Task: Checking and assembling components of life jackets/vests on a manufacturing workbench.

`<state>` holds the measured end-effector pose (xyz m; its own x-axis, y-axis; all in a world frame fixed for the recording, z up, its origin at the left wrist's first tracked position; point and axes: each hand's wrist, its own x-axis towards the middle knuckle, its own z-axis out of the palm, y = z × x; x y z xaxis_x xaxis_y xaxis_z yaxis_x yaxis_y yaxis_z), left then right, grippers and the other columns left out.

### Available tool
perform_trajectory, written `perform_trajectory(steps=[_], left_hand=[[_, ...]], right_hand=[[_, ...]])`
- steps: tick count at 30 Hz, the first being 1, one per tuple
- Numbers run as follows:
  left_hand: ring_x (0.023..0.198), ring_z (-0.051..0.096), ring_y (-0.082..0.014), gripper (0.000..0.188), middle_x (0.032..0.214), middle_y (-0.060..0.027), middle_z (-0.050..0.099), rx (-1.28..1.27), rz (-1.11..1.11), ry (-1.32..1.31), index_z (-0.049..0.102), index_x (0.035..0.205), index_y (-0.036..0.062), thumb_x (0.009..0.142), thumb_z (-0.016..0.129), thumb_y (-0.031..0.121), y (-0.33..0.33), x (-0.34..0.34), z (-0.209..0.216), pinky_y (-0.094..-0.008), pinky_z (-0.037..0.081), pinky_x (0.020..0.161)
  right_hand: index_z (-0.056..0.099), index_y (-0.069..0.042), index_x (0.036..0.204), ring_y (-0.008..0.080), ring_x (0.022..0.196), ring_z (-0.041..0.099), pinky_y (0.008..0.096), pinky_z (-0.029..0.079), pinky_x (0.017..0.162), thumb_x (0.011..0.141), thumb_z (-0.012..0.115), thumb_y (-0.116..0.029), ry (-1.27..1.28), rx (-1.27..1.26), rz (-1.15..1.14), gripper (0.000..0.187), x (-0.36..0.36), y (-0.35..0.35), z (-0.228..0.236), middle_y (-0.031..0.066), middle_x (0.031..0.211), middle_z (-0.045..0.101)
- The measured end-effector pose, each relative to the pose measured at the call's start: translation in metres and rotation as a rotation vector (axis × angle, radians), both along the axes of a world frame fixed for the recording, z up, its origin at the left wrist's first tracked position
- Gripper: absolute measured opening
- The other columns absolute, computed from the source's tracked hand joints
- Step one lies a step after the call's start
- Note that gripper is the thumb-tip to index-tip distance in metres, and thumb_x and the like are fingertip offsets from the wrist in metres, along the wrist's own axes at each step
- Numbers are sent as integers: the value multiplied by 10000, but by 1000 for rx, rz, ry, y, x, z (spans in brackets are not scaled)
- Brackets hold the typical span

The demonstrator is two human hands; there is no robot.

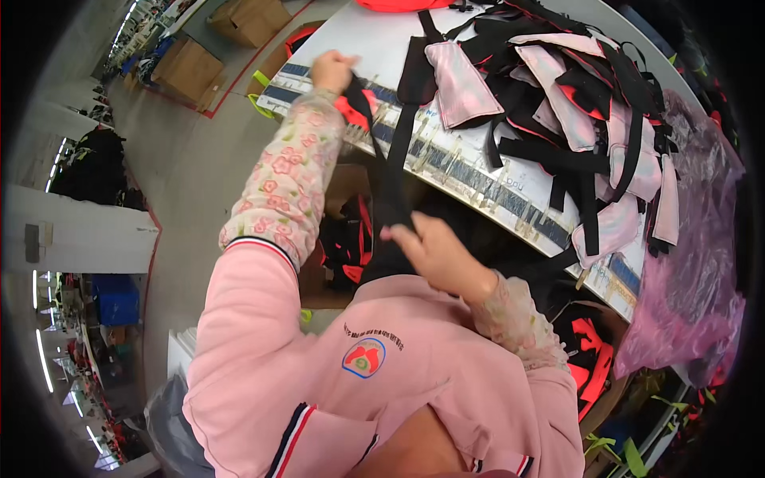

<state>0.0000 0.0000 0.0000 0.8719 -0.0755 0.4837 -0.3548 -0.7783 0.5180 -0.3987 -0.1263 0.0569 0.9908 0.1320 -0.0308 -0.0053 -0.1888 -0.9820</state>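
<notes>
My left hand [331, 73] is closed at the table's left edge, gripping a black webbing strap [381, 163] with a bright orange-red piece [356, 110] hanging beside it. In front of my chest, my right hand [446, 259] is closed on the lower part of the black straps, thumb pointing left. Another strap runs up from there toward a black panel [416, 72] on the table, next to a shiny pale pink padded piece [462, 84]. What lies inside the right hand's fingers is partly hidden.
A heap of black straps and pink padded pieces [558, 95] covers the right of the white table [366, 40], whose front edge is taped and worn. Pink plastic film [685, 263] drapes its right end. Open cartons [347, 187] with black and orange-red pieces stand below.
</notes>
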Motion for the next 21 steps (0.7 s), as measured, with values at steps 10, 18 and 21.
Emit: perform_trajectory(steps=[10, 18, 21], left_hand=[[567, 554, -211, 373, 616, -113, 591, -22, -27, -64, 595, 653, 27, 738, 734, 363, 145, 17, 29, -348, 446, 576], [601, 536, -180, 278, 639, -68, 569, 423, -135, 295, 577, 728, 57, 727, 742, 281, 275, 0, 26, -332, 433, 572], [703, 568, -136, 219, 738, -40, 622, 430, -202, 644, 605, 820, 40, 726, 746, 179, 275, -7, -19, -309, 475, 673]], right_hand=[[553, 23, 1040, 360, 715, 581, 376, 468, 663, 899, 547, -202, -19, -124, 228, 266, 7, 40, -26, 200, 799, 605], [537, -9, 1086, 372, 1011, 517, 405, 439, 875, 722, 710, -179, -577, -276, -86, 438, 63, 14, -82, 179, 1065, 544], [521, -28, 1125, 370, 1054, 493, 392, 409, 921, 709, 682, -39, -539, -522, -592, 446, 106, -70, -99, 194, 1114, 527]])
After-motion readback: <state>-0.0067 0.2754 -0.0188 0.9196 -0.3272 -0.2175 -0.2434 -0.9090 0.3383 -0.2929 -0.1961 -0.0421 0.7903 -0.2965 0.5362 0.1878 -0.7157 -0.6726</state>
